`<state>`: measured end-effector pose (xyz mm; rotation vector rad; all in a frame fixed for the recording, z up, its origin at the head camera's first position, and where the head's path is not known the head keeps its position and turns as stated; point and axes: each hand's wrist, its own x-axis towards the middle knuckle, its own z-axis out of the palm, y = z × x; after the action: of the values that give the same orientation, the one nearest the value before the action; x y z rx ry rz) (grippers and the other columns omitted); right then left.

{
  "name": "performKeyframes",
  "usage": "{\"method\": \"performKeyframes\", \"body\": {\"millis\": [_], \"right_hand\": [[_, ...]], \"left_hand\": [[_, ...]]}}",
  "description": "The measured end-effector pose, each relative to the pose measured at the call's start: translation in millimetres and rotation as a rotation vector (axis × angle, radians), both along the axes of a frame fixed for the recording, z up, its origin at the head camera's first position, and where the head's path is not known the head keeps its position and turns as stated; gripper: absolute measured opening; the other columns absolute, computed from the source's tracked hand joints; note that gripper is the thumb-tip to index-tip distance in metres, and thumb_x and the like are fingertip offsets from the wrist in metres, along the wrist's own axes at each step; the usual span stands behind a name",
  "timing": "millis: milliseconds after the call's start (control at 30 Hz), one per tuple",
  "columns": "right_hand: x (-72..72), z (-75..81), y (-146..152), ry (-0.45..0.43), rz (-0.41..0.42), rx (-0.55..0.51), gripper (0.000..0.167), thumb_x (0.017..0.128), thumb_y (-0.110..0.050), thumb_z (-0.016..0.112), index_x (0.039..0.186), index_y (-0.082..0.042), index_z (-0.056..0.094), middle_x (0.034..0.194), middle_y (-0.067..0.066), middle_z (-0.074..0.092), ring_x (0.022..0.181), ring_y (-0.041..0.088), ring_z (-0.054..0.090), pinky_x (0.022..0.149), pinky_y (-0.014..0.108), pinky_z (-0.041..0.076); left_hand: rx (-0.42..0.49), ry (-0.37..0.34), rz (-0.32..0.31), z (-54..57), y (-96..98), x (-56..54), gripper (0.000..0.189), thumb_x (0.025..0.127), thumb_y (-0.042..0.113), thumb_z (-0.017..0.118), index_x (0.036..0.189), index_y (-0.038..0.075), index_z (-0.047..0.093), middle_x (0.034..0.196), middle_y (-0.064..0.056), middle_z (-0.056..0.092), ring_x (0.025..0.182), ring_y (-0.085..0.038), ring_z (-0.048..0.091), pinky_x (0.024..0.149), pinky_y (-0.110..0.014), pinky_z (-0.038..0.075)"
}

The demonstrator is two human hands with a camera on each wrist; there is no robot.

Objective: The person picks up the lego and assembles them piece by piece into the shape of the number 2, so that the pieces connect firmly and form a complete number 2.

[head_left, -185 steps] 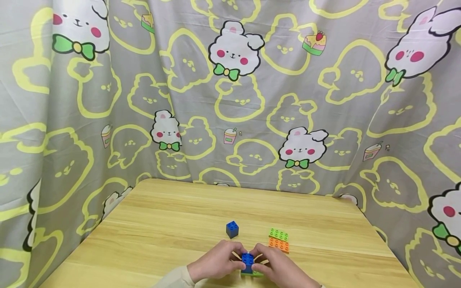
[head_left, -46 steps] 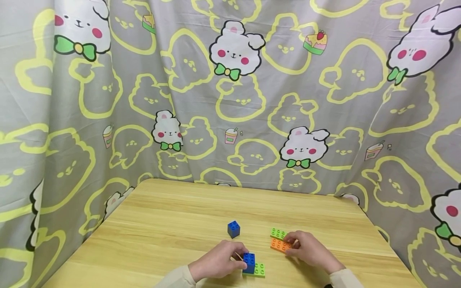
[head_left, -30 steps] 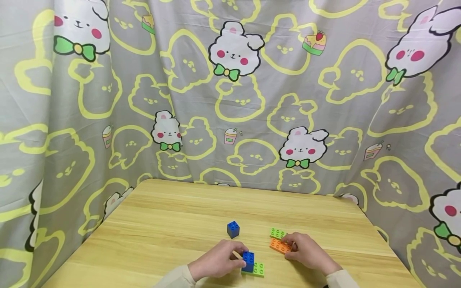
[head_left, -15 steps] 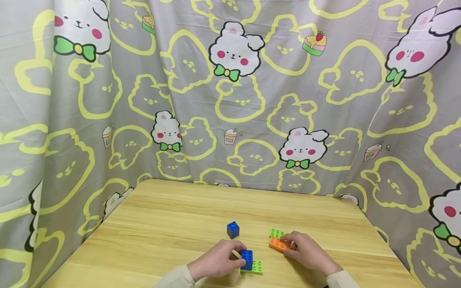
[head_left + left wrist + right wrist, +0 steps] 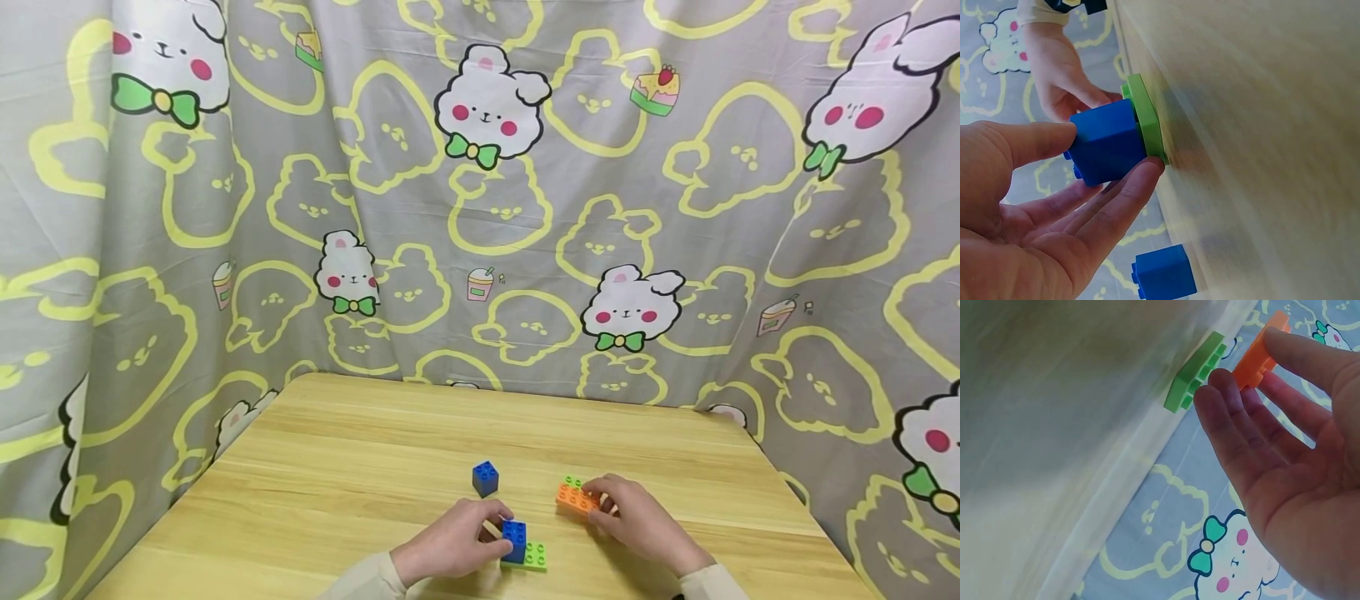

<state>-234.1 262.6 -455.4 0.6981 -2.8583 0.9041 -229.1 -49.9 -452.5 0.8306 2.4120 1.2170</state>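
Note:
My left hand [image 5: 453,540] holds a blue building brick [image 5: 514,542] between thumb and fingers. That brick sits on the left part of a light-green studded plate [image 5: 537,556], whose right studs are bare. In the left wrist view the thumb lies on the blue brick [image 5: 1110,137] and a fingertip reaches the edge of the green plate [image 5: 1145,115]. My right hand [image 5: 637,518] pinches an orange studded plate [image 5: 576,498]. In the right wrist view this orange plate [image 5: 1259,353] is raised off the table, above a second light-green plate [image 5: 1194,374].
Another blue brick [image 5: 485,478] stands alone on the wooden table [image 5: 360,458], beyond my left hand. A grey curtain [image 5: 525,208] with rabbit prints hangs round the table's back and sides.
My right hand has taken hold of the orange plate and lifted it, shifting it slightly left and away so it partly covers the second green plate. Earlier both hands were on the blue brick.

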Motion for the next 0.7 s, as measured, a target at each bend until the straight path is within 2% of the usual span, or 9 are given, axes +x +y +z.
{"method": "performKeyframes", "body": {"millis": [333, 700], "right_hand": [[3.6, 8.1, -7, 0.051, -0.003, 0.026, 0.033, 0.091, -0.009, 0.077, 0.121, 0.002, 0.069, 0.104, 0.001, 0.067, 0.082, 0.004, 0.062, 0.069, 0.025, 0.056], [7.0, 16.1, -13, 0.142, 0.011, 0.049, 0.032, 0.09, -0.008, 0.077, 0.12, 0.0, 0.07, 0.103, -0.002, 0.066, 0.082, 0.001, 0.061, 0.071, 0.026, 0.057]], "left_hand": [[-0.006, -0.014, 0.007, -0.3, 0.7, -1.2, 0.026, 0.097, 0.018, 0.072, 0.121, 0.008, 0.068, 0.109, 0.0, 0.073, 0.086, -0.004, 0.068, 0.075, -0.022, 0.057], [0.008, 0.001, 0.0, 1.1, 0.1, -0.1, 0.03, 0.097, 0.021, 0.072, 0.122, 0.007, 0.067, 0.114, -0.004, 0.072, 0.091, -0.006, 0.07, 0.078, -0.023, 0.058]]}}
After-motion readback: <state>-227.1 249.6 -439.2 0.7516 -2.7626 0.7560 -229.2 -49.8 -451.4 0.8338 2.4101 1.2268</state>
